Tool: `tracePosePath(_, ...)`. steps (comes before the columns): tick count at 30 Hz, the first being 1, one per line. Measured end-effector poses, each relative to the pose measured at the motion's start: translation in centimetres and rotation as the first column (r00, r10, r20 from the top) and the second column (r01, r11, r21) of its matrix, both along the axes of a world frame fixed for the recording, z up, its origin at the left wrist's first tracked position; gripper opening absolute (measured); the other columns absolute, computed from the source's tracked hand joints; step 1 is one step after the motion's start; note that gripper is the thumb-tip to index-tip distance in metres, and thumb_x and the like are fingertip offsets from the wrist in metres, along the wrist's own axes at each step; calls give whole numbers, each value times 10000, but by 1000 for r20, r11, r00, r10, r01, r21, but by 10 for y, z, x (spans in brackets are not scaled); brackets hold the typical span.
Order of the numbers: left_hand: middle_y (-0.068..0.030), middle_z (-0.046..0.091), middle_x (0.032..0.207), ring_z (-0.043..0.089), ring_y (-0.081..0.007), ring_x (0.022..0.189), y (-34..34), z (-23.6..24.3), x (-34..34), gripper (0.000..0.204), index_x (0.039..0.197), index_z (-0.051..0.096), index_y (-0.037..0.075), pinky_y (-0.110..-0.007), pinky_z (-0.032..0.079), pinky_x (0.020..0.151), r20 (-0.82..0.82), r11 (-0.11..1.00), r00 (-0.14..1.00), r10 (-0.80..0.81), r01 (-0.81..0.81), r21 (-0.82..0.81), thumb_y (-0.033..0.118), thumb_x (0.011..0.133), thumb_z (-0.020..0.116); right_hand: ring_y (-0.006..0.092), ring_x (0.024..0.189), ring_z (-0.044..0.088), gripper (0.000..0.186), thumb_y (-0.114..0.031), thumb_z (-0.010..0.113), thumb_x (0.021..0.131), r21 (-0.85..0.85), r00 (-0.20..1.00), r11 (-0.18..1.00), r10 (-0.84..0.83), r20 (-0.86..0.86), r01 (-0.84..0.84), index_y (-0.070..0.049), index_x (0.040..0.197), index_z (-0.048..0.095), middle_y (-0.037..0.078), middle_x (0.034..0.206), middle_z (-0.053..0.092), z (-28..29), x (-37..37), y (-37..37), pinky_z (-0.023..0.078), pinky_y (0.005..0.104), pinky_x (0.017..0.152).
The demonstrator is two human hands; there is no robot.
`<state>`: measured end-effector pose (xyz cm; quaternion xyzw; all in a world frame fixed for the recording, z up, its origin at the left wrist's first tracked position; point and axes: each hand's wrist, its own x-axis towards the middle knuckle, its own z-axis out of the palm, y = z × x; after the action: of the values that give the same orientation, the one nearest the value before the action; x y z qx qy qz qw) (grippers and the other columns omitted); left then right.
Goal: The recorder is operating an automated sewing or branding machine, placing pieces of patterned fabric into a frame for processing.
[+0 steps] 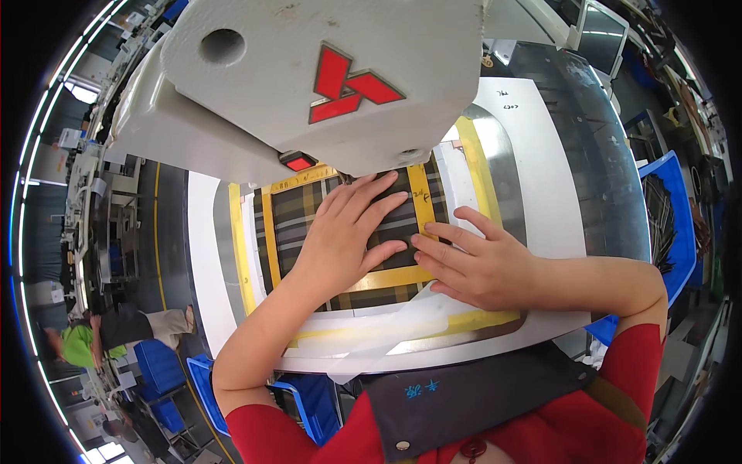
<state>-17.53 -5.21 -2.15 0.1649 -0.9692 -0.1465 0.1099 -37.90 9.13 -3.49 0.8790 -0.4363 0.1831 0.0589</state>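
Observation:
Dark plaid cloth (305, 232) lies inside a yellow rectangular frame (272, 259) below the pale grey head of a machine (255, 85), which looks like an industrial sewing machine. Spread over the cloth, my left hand (344, 228) has its fingers stretched toward the underside of the machine head and holds nothing. Some of its fingertips come close to that head. My right hand (483, 263) rests with extended fingers at the frame's right bar and lower right corner. Under its wrist and palm side runs a translucent white sheet (379, 332).
A white board (545, 170) with yellow tape strips (479, 170) surrounds the frame. Blue bins (672, 224) stand to the right and below the table. A person in a green top (77, 344) is far left, near a blue chair (158, 367).

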Motion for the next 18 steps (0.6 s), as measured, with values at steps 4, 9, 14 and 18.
tracePosePath(4, -66, 476, 1440, 408, -319, 1354, -3, 0, -1, 585, 1300, 555, 144, -480, 319, 1119, 13, 998, 999, -51, 51, 31, 292, 772, 758, 246, 1179, 529, 344, -312, 591, 916, -37, 998, 999, 16, -64, -18, -29, 1102, 652, 95, 1184, 625, -1, 2, 1, 363, 461, 1050)
tracePosePath(9, -53, 521, 1401, 431, -308, 1343, 2, 5, 2, 431, 1193, 632, 155, -498, 338, 1112, 23, 991, 994, -107, 105, 78, 262, 791, 744, 245, 1156, 539, 353, -300, 571, 926, -103, 989, 993, 40, -141, -55, 7, 1082, 643, 107, 1144, 632, 0, 4, 1, 370, 435, 1051)
tracePosePath(14, -47, 536, 1383, 449, -300, 1329, 8, 7, 5, 370, 1170, 644, 151, -492, 354, 1103, 36, 988, 990, -135, 131, 87, 243, 819, 718, 245, 1120, 547, 375, -307, 559, 928, -96, 986, 993, 56, -154, -72, 27, 1077, 639, 132, 1111, 636, -1, 4, 1, 377, 420, 1046)
tracePosePath(18, -39, 540, 1380, 458, -290, 1323, 12, 14, 11, 353, 1171, 643, 144, -491, 353, 1102, 83, 984, 984, -157, 149, 94, 247, 838, 697, 228, 1097, 547, 412, -325, 634, 873, -67, 984, 995, 64, -163, -76, 10, 1112, 646, 101, 1147, 635, 0, 3, 0, 417, 424, 1013)
